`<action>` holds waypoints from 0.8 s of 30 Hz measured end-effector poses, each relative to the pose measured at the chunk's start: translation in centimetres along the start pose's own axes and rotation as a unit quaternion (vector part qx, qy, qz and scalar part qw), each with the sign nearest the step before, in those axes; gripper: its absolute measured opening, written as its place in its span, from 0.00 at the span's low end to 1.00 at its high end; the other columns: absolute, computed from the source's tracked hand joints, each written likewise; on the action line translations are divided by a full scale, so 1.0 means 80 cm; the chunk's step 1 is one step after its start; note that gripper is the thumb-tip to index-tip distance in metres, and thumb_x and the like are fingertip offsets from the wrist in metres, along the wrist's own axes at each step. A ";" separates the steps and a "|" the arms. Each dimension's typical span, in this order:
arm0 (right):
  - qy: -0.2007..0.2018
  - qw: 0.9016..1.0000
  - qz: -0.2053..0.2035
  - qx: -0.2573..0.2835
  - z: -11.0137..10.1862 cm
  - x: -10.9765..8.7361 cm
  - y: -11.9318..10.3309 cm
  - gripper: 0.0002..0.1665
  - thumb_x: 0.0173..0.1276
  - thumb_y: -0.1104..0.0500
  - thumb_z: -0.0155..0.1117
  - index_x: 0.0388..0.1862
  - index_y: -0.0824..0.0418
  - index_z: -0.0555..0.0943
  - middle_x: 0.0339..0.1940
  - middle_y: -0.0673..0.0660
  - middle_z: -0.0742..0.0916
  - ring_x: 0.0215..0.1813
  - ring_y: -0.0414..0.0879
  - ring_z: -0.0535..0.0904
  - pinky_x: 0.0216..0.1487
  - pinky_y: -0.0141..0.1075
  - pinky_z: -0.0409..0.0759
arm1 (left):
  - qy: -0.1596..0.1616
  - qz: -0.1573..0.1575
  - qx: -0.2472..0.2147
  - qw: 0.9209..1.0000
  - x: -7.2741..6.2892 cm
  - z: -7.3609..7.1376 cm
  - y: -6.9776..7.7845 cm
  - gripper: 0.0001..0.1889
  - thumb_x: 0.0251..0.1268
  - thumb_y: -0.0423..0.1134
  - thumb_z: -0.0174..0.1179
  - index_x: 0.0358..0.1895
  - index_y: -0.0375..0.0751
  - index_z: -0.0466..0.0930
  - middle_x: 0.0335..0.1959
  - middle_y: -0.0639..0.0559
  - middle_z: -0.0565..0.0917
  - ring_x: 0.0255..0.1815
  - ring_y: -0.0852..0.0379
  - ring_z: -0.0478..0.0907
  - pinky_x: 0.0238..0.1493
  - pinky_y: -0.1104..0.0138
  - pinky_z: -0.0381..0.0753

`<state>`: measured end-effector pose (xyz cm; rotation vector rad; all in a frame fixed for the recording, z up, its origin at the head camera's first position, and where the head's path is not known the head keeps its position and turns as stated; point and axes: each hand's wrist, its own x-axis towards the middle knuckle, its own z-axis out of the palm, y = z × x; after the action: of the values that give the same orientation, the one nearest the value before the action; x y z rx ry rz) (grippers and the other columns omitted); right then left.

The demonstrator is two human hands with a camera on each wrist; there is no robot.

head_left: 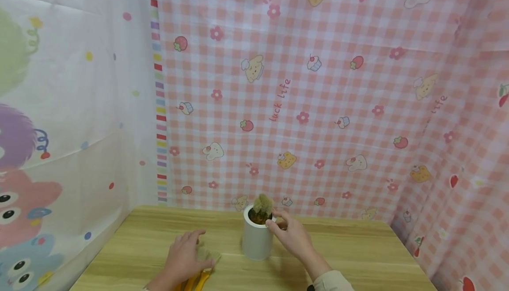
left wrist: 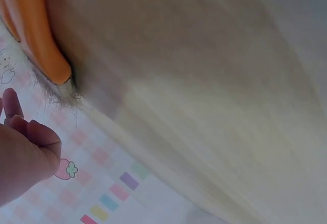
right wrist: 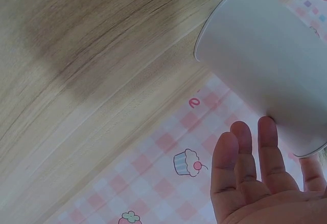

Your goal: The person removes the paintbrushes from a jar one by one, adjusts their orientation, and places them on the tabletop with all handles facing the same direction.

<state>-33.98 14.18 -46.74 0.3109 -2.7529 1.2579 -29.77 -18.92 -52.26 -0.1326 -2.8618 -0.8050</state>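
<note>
A white cylindrical cup [head_left: 257, 240] stands upright on the table, with a tuft of pale bristles [head_left: 263, 204] sticking out of its top. My right hand [head_left: 293, 234] holds the cup at the right of its rim, thumb in front and index finger behind. In the right wrist view the other fingers [right wrist: 271, 147] extend along the cup's side, one tip touching it. To the left, my left hand [head_left: 184, 254] hovers with thumb and fingers apart over orange-handled brushes [head_left: 203, 277]. The left wrist view shows one orange handle [left wrist: 38, 35] with light bristles, apart from the fingertips.
A wood-grain table [head_left: 350, 251] lies beneath everything. Behind it hangs a pink checked curtain [head_left: 302, 140], with a white cartoon-printed curtain [head_left: 99, 158] on the left. More pink cloth [head_left: 477, 171] closes off the right side.
</note>
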 end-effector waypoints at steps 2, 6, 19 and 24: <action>0.000 1.000 -0.001 0.000 0.000 0.000 0.000 0.33 0.78 0.33 0.63 0.73 0.47 0.80 0.58 0.60 0.91 0.55 0.53 0.90 0.48 0.53 0.89 | 0.002 0.000 -0.018 1.000 0.000 -0.004 0.003 0.48 0.49 0.61 0.83 0.72 0.44 0.75 0.51 0.49 0.84 0.51 0.50 0.75 0.52 0.47 0.76; 0.000 1.000 0.000 0.001 -0.001 -0.001 -0.001 0.33 0.78 0.33 0.63 0.73 0.47 0.80 0.58 0.60 0.91 0.55 0.53 0.90 0.49 0.54 0.88 | 0.012 0.000 -0.059 0.998 0.004 -0.006 0.007 0.45 0.50 0.59 0.84 0.71 0.44 0.77 0.50 0.49 0.85 0.52 0.50 0.75 0.51 0.48 0.77; 0.003 1.000 -0.001 0.008 0.001 -0.001 0.003 0.33 0.77 0.32 0.63 0.73 0.46 0.80 0.59 0.59 0.91 0.56 0.54 0.90 0.48 0.55 0.88 | 0.023 0.011 -0.142 0.989 0.032 -0.011 0.045 0.38 0.59 0.59 0.79 0.71 0.50 0.79 0.54 0.48 0.82 0.53 0.48 0.76 0.50 0.53 0.80; 0.004 1.000 -0.003 0.019 0.001 -0.001 0.003 0.33 0.77 0.33 0.64 0.72 0.47 0.80 0.58 0.59 0.91 0.56 0.55 0.90 0.49 0.54 0.88 | 0.036 0.026 -0.214 0.976 0.053 -0.016 0.088 0.33 0.63 0.58 0.77 0.69 0.50 0.80 0.53 0.48 0.81 0.45 0.51 0.76 0.43 0.59 0.78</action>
<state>-33.98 14.22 -46.97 0.3167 -2.7211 1.3093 -32.85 -13.43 -46.81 -0.2249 -2.5623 -1.3716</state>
